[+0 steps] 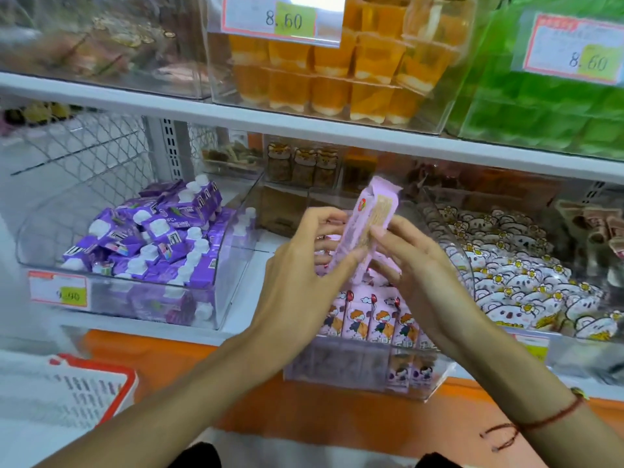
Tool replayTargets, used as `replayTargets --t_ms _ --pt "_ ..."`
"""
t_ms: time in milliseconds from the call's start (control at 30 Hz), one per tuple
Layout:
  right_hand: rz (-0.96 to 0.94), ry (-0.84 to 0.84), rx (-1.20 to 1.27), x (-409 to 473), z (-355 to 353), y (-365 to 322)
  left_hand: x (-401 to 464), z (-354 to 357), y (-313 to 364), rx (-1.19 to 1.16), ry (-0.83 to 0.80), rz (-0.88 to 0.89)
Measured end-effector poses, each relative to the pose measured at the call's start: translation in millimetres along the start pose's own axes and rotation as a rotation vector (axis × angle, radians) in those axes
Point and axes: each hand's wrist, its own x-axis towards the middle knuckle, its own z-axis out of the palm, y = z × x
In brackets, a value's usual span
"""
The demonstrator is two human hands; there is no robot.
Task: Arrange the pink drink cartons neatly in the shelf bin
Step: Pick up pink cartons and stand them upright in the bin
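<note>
A pink drink carton (369, 217) is held tilted above the clear shelf bin (337, 369), its top pointing up and to the right. My left hand (304, 265) grips its left side and lower end. My right hand (415, 258) pinches its right edge. Both hands are shut on this one carton. Below them, a row of pink cartons (371, 319) with a cartoon child stands upright along the bin's front. More pink cartons show through the bin's lower front wall at the right. My hands hide the bin's middle.
A clear bin of purple cartons with white caps (152, 238) sits to the left. A bin of white panda-print packets (513, 265) sits to the right. The white shelf above (304, 125) carries orange jelly cups and green packs. A red-edged basket (101, 383) is at lower left.
</note>
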Motion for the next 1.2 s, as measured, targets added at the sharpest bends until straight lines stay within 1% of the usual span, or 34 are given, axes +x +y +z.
replayTargets --t_ms 33,100,233,300,367,433,500,567,600,667,767,867,900,967,1000,1067,1133,1200 --pt "-0.017 -0.001 -0.018 -1.8 2.3 0.0 -0.7 -0.1 -0.1 -0.024 -0.017 -0.014" --pt "-0.055 0.05 -0.073 -4.4 8.0 0.3 -2.3 -1.7 -1.8 -0.022 -0.044 -0.023" --pt "-0.081 0.18 -0.063 -5.7 15.3 2.2 -5.9 -6.7 -3.2 0.121 -0.032 0.028" --pt "-0.059 0.179 -0.046 -4.9 17.8 1.8 -7.7 -10.6 -1.4 0.176 -0.007 0.049" --pt "-0.033 0.157 -0.024 -3.5 18.9 -0.2 -7.9 -15.0 2.4 0.151 0.011 0.031" --pt "-0.015 0.127 -0.011 -1.9 16.2 -2.7 -6.8 -18.7 8.3 0.034 0.003 -0.06" --pt "0.002 0.097 -0.022 -1.5 11.7 -4.6 -5.9 -21.4 14.8 -0.194 -0.049 -0.246" --pt "0.051 0.105 -0.043 -1.8 7.7 -4.7 -6.1 -22.0 20.1 -0.413 -0.129 -0.447" --pt "0.087 0.117 -0.063 -1.9 6.2 -4.2 -6.4 -21.4 21.3 -0.498 -0.171 -0.516" --pt "0.15 0.128 -0.109 -1.4 4.6 -2.8 -6.7 -18.9 21.7 -0.612 -0.212 -0.607" --pt "0.179 0.124 -0.13 -1.1 3.0 -0.9 -5.2 -14.7 21.7 -0.675 -0.206 -0.655" --pt "0.163 0.107 -0.101 -2.0 0.9 -0.8 -4.8 -12.2 21.4 -0.59 -0.212 -0.612" --pt "0.147 0.089 -0.089 -2.1 -0.4 -1.7 -4.9 -11.2 20.4 -0.518 -0.197 -0.563" --pt "0.079 0.037 -0.068 -2.6 -3.7 -3.8 -4.3 -10.8 16.0 -0.316 -0.141 -0.376" --pt "0.019 0.016 -0.081 -3.4 -4.8 -4.8 -3.9 -11.3 14.0 -0.218 -0.119 -0.257" --pt "-0.153 -0.005 -0.189 -8.3 -3.8 -6.3 -3.8 -13.1 11.0 -0.07 -0.087 -0.064" --pt "-0.306 -0.021 -0.315 -14.5 0.5 -5.9 -4.4 -16.2 7.5 -0.006 -0.058 0.049" --pt "-0.391 -0.035 -0.374 -18.9 4.0 -4.2 -5.7 -18.3 5.3 0.0 -0.05 0.089"
